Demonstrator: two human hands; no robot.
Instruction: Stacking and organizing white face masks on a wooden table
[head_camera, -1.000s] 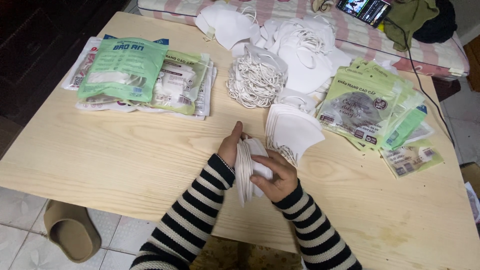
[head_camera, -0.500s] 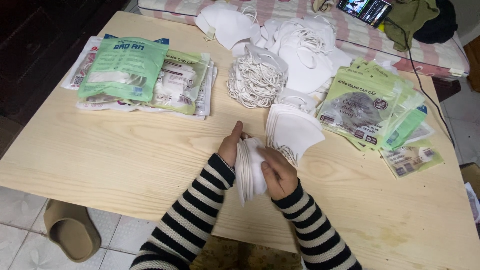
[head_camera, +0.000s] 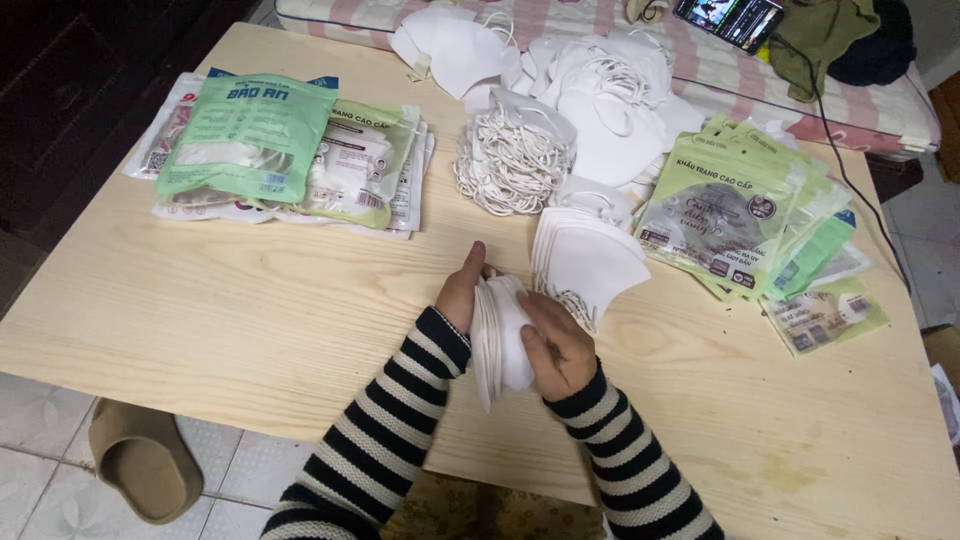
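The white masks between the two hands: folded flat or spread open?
Folded flat: the white masks stand on edge as a thin stack, pressed between left hand and right hand.

**Item count, table and surroundings**

Hands: 2, left hand (head_camera: 462, 290) and right hand (head_camera: 556, 345), both on one held stack of white masks (head_camera: 498, 335); masks in it too thin to count.
Mask stacks on table: 1 more, fanned stack (head_camera: 585, 258), just right of the held one.
Loose mask heaps: 1, far centre (head_camera: 590, 95); count unclear.
Ear-loop bundle: 1 (head_camera: 512, 160).
Green packet piles: 2, far left (head_camera: 270, 150) and right (head_camera: 745, 215).
Phone: 1 (head_camera: 728, 17).
Slipper: 1, near left (head_camera: 143, 463).
Table: 1 (head_camera: 250, 320).
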